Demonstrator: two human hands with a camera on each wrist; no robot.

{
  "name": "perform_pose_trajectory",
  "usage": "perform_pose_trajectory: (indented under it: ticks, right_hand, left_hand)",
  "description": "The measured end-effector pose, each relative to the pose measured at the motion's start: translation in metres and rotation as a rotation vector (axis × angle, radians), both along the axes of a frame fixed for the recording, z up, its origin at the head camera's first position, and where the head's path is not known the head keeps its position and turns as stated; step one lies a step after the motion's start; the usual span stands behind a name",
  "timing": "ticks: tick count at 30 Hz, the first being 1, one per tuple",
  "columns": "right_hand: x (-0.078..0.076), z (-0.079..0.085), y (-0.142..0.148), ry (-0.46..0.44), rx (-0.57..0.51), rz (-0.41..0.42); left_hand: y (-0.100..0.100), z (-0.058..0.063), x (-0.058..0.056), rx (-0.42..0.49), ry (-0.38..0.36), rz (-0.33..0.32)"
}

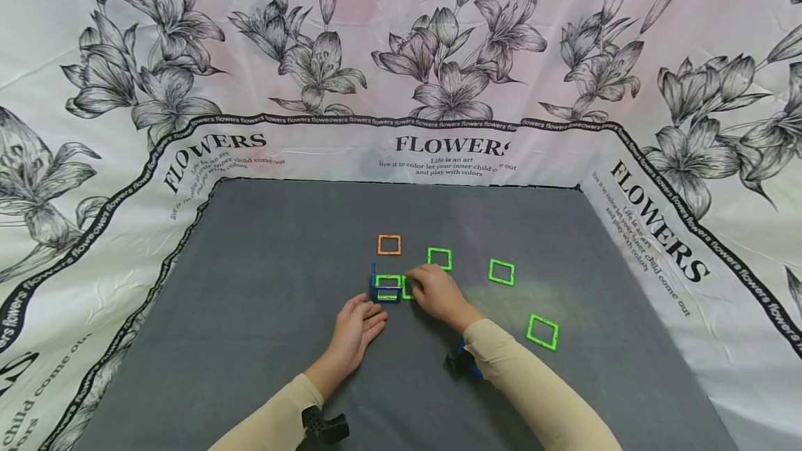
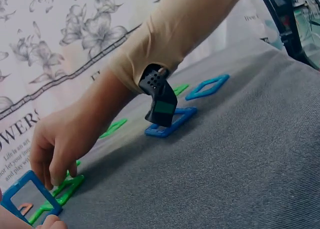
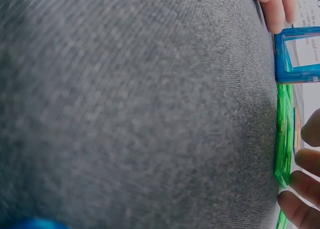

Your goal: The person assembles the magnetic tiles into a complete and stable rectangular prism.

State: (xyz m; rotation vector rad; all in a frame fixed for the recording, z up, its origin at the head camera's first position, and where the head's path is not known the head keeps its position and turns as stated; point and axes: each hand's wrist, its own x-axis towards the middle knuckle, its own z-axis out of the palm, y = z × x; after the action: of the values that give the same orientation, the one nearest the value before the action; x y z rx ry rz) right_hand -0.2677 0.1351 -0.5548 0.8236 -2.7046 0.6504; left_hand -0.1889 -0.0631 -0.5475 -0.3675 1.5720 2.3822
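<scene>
On the grey cloth, a green square frame tile (image 1: 387, 276) carries blue frame tiles standing upright along its near and left edges. The near blue tile (image 3: 280, 54) has my left fingertips right at its corner. My left hand (image 1: 358, 329) lies palm up with straight fingers, just in front of these tiles. My right hand (image 1: 438, 292) reaches down over a second green tile (image 1: 405, 289), which lies against the first one's right side. Its relaxed, spread fingers (image 3: 302, 184) are at the green edge and partly hide that tile in the head view.
An orange frame tile (image 1: 389, 235) lies behind the upright blue ones. Loose green tiles lie behind my right hand (image 1: 440, 250) and farther right (image 1: 502, 263) (image 1: 544, 321). Under my right forearm are blue tiles (image 2: 157, 134). A flower-printed cloth (image 1: 326, 148) borders the grey surface.
</scene>
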Motion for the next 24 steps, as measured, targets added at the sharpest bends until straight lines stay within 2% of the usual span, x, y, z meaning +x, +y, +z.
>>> perform_pose_trajectory:
  ticks: [7,15,20,24]
  right_hand:
    - [-0.002,0.003,-0.002,-0.038,0.029,-0.005]
    - [-0.003,0.004,-0.002,-0.048,0.082,-0.016]
    - [0.003,0.006,0.0,-0.081,0.059,-0.004]
    - [0.01,0.008,0.0,-0.118,0.034,0.012]
  left_hand:
    - [0.002,0.004,-0.005,0.035,-0.023,0.011]
    - [0.003,0.002,-0.006,0.054,-0.031,0.017]
    - [0.0,0.001,-0.01,0.04,-0.018,0.033]
    - [-0.007,0.004,-0.018,-0.003,-0.009,0.035]
